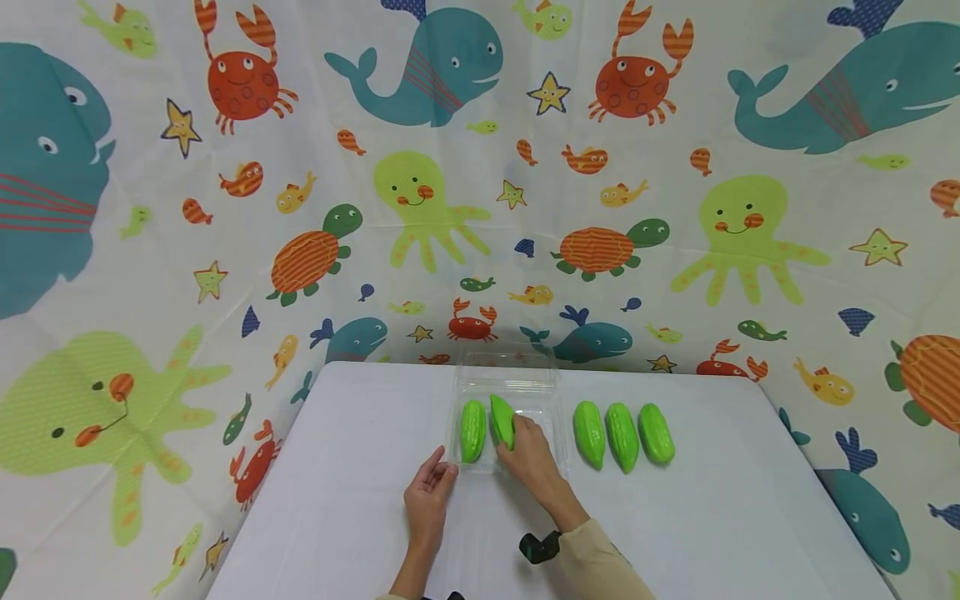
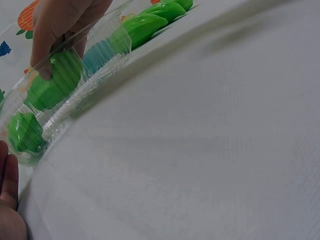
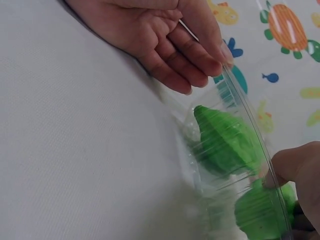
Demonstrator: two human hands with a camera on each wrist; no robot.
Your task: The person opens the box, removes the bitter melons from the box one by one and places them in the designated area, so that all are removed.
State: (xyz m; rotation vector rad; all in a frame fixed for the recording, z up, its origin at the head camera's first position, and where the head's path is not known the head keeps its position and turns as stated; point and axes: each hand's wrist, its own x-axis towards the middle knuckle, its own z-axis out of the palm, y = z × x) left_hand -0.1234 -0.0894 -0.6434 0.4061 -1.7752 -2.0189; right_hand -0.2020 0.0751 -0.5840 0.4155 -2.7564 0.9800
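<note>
Holding one green gourd (image 1: 500, 418), right hand (image 1: 534, 458), thumb and fingers closed round its near part; gourd sits tilted within the walls of a clear plastic container (image 1: 542, 410), far tip leaning left. Can't tell if its underside touches the container floor. Second gourd (image 1: 473, 432) lies along the container's left side, roughly lengthwise, just beside the held one, small gap between in the head view. Left hand (image 1: 429, 504) at the container's near left corner, thumb tip at the rim, other fingers loosely extended outside the wall, no gourd in it. Clear lid (image 1: 506, 360) is folded back at the far side, reaching the bench's far edge. Right of the container, apart from it: three more gourds in a row on the bench (image 1: 360, 467), left one (image 1: 589, 435), middle one (image 1: 622, 437), right one (image 1: 657, 433), near each other, far ends tipped slightly left. Bench surface white. Right arm: beige sleeve (image 1: 603, 567), black device (image 1: 540, 547) at the wrist. Behind: white cloth backdrop (image 1: 450, 292), printed whales, crabs, octopuses, turtles, fish, stars.
</note>
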